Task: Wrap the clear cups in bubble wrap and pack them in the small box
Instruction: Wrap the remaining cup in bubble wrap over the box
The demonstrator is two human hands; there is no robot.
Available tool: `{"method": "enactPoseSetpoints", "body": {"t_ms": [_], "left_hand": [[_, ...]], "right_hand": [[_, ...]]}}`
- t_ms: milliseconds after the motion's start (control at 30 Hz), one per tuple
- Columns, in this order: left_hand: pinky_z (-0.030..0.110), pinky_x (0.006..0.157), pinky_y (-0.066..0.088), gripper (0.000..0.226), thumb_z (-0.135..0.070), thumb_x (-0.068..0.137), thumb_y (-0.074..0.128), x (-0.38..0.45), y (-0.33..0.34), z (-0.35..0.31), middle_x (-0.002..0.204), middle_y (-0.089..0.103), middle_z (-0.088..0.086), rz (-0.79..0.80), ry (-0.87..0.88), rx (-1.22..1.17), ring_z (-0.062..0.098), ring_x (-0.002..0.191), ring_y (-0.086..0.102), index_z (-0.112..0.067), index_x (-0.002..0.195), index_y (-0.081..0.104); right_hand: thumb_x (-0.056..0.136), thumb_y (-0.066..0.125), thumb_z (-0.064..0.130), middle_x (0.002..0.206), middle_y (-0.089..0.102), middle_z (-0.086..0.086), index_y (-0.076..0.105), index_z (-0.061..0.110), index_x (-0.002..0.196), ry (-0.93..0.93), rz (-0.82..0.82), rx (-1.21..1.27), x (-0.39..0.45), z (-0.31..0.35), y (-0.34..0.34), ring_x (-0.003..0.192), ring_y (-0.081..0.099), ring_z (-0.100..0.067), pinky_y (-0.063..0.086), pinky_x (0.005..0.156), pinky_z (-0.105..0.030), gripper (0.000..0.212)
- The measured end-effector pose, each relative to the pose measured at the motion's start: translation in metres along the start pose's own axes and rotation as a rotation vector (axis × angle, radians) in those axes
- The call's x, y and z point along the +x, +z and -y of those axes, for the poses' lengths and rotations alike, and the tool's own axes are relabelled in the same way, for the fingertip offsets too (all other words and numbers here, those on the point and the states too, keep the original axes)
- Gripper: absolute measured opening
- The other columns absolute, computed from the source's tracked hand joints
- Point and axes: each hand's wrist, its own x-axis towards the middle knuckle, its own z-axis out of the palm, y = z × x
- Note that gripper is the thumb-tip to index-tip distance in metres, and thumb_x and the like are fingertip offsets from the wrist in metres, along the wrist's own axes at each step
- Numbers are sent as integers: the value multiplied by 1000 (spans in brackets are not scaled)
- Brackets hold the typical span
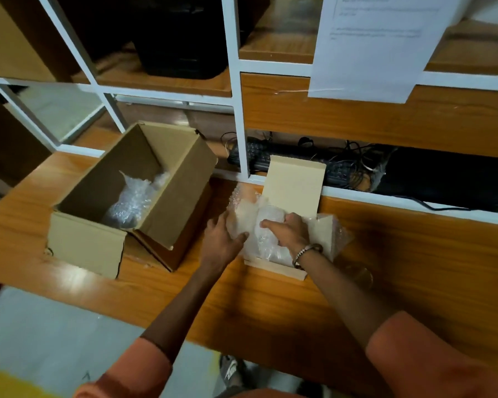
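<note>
Left hand (223,238) flat against bubble wrap (243,209), grip relaxed; right hand (289,229) curled over wrapped cup (266,225) in small box (292,179) on counter (385,254). Beside: big box (167,196) holding another bundle (133,201).

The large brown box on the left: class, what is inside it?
Inside the large brown box lies a bundle of bubble wrap. Whatever the wrap covers, and the floor beneath it, cannot be seen.
</note>
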Motion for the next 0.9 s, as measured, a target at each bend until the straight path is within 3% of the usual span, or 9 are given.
{"method": "enactPoseSetpoints", "body": {"t_ms": [133, 233, 400, 567, 633, 733, 833, 900], "left_hand": [[38, 93, 49, 73, -45, 94, 76, 10, 12, 17, 146, 58, 11, -7, 93, -66, 32, 133, 53, -13, 153, 48], [33, 91, 48, 66, -36, 93, 79, 17, 15, 22, 138, 63, 11, -34, 108, -83, 29, 125, 61, -13, 149, 55], [28, 75, 44, 59, -36, 90, 84, 21, 16, 28, 125, 69, 10, -21, 132, -149, 26, 110, 66, -12, 140, 63], [33, 80, 52, 60, -43, 96, 76, 19, 18, 30, 132, 69, 11, -38, 119, -141, 26, 113, 68, -13, 146, 61], [37, 81, 59, 57, -42, 99, 73, 16, 16, 30, 134, 70, 11, -52, 119, -188, 25, 110, 71, -12, 146, 61], [30, 69, 61, 53, -38, 102, 69, 10, 17, 26, 127, 74, 11, -54, 92, -219, 14, 93, 71, -11, 146, 59], [10, 54, 47, 54, -36, 104, 67, 4, 19, 24, 120, 76, 9, -65, 112, -197, 1, 75, 64, -11, 151, 56], [10, 54, 47, 56, -37, 104, 67, 1, 18, 25, 120, 76, 11, -67, 136, -186, 5, 76, 67, -10, 152, 55]], "right_hand": [[72, 92, 45, 112, 75, -10, 70, 9, 120, -7, -75, -114, 1, -4, 25, 104, 73, -35, 65, 84, -50, 64], [74, 92, 44, 111, 75, -12, 66, 8, 123, 2, -100, -180, 3, -1, 33, 98, 74, -35, 65, 83, -49, 66], [79, 90, 46, 127, 72, -14, 63, 7, 136, 21, -78, -230, 1, -12, 36, 113, 70, -34, 62, 88, -42, 75], [81, 86, 55, 127, 73, -13, 66, 8, 133, -27, -86, -253, -3, -15, 33, 114, 70, -33, 61, 88, -43, 73], [84, 83, 58, 131, 70, -11, 62, 11, 136, -119, -199, -343, -12, -14, 31, 118, 67, -33, 60, 86, -42, 73], [93, 79, 41, 140, 65, -6, 61, 16, 140, -357, -342, -448, -22, -15, 31, 128, 62, -29, 56, 92, -38, 57], [101, 71, 27, 156, 55, -8, 58, 13, 149, -476, -168, -606, -23, -17, 35, 144, 53, -26, 48, 113, -35, 52], [102, 68, 18, 166, 43, -10, 52, 11, 153, -488, -105, -674, -21, -19, 35, 151, 46, -26, 42, 118, -33, 54]]}}
